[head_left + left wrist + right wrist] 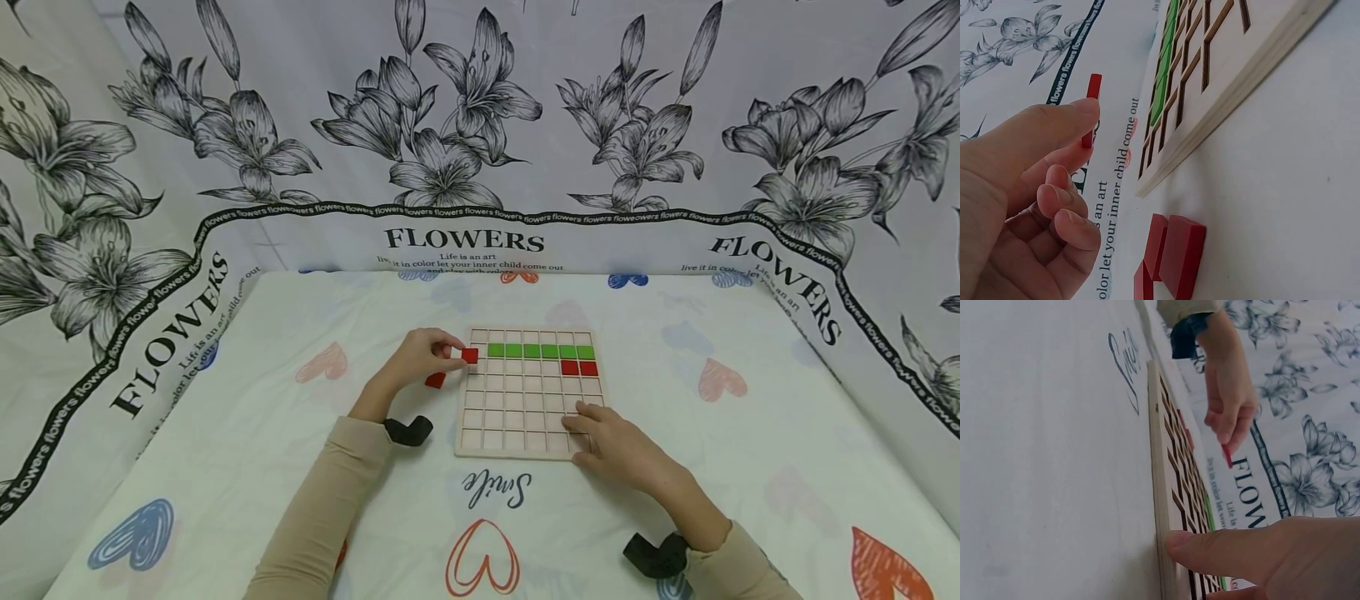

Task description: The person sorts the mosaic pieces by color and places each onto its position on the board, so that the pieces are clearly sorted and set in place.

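Between its thumb and index finger, my left hand [422,360] pinches a red square tile [469,356], held up at the left edge of the wooden grid board [492,456]. The left wrist view shows this tile edge-on. Inside the board, a row of several green tiles [531,351] runs to the right side. Two red tiles [579,367] sit in the row below, at the right end. My right hand [626,446] rests on the board's near right part, its thumb on the rim and fingers extended over the cells. Loose red tiles [1182,256] lie on the table beside the board.
A white cloth [247,467] printed with hearts and the word Smile covers the table. Behind and at the sides hangs a flower-printed curtain [465,237]. Black bands [408,431] are on both wrists.
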### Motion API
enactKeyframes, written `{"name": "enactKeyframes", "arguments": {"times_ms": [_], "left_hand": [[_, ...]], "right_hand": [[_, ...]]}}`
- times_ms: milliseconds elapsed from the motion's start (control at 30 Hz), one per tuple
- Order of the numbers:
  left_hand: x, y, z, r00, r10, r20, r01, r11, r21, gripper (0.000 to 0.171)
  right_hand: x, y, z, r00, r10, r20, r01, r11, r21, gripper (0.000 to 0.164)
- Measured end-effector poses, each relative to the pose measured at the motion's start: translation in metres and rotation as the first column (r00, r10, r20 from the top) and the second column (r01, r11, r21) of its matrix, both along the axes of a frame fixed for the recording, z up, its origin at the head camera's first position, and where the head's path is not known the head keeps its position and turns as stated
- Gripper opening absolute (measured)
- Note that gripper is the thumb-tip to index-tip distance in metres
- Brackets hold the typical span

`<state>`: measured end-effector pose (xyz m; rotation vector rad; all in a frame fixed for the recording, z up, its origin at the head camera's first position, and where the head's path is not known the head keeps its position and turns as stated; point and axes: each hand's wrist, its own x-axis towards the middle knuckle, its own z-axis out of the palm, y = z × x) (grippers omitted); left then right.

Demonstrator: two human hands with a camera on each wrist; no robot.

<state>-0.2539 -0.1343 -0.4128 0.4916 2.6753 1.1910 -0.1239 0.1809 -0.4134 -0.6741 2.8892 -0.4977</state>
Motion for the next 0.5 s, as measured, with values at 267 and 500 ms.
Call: {"name": "enactKeyframes", "arguments": {"times_ms": [267,500], "left_hand": [[0.000,0.006,0.000,0.999,-0.015,-0.037,0.015,1.000,-0.002,0.026],[0.000,0.013,-0.002,0.999,-0.017,-0.051,0.018,1.000,0.009,0.026]], "right_hand": [[0.000,-0.001,0.000,1.000,0.000,0.001,0.000,1.000,-0.001,0.047],[-0.001,0.000,-0.001,1.000,-0.002,0.000,0.002,1.000,0.007,0.049]]}}
